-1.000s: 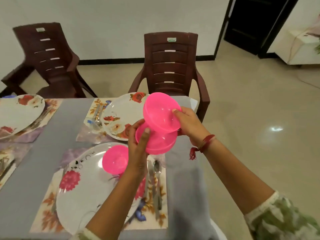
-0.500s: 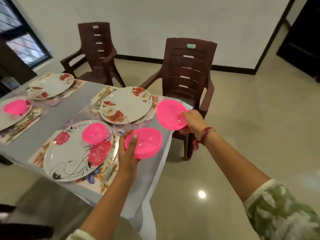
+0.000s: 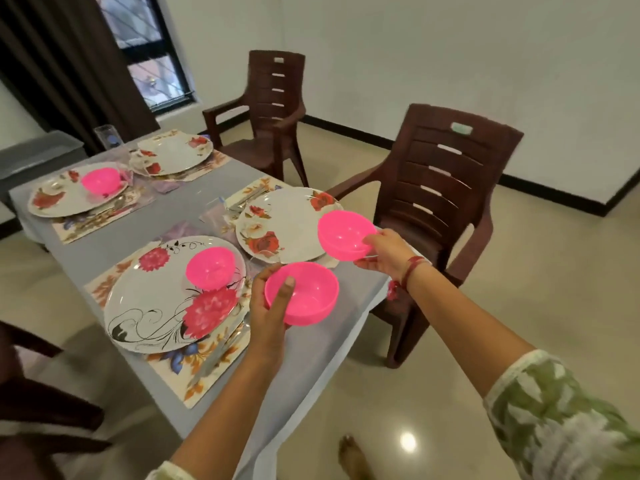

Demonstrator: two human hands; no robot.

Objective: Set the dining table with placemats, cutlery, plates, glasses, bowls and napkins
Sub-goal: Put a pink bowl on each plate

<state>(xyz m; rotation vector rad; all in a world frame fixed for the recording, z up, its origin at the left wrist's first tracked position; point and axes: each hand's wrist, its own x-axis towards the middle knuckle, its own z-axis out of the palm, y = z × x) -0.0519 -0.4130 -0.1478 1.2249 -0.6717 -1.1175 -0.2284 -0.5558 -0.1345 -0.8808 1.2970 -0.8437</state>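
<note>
1. The left hand (image 3: 268, 306) is hiding its fingers beneath the near pink bowl (image 3: 304, 296); only the thumb is showing, lying over the rim.
2. The far pink bowl (image 3: 343, 233) is covering the fingers of the right hand (image 3: 388, 252) and part of the rim of the rose plate (image 3: 277, 223).
3. The left wrist is covering one end of the cutlery (image 3: 221, 355) on the nearest placemat; blur is making the pieces impossible to tell apart.
4. The left edge is cutting off a dark chair (image 3: 34, 403) and a grey object (image 3: 38, 150).
5. The bottom edge is cutting off a blurred foot (image 3: 349, 452) and the green sleeve (image 3: 561, 410).
6. The glass (image 3: 108, 136) at the far end is showing only faintly.
</note>
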